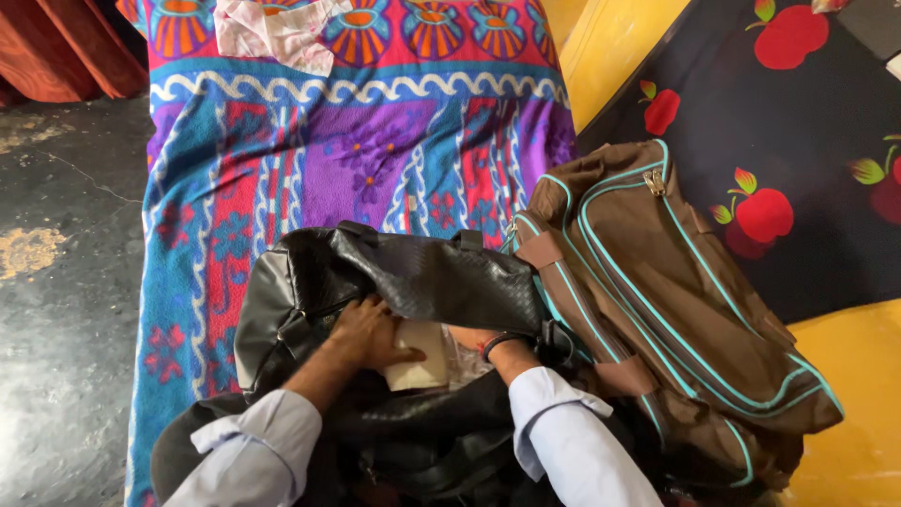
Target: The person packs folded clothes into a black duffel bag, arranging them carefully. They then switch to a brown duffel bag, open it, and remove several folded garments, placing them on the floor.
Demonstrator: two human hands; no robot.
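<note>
Left hand [371, 330] presses a pale packet [419, 357] inside the black bag [413, 272]; right hand [469, 340] is hidden, grip unclear. Holding the bag's opening wide would help.

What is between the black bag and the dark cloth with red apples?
In the head view, a brown backpack with teal piping lies between the black bag and the apple cloth.

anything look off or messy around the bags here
Nothing is spilled or damaged. The one loose item is a crumpled pink-and-white cloth bunched at the far end of the patterned blanket. Both hands, left hand and right hand, are inside the open black bag; the brown backpack lies zipped.
</note>
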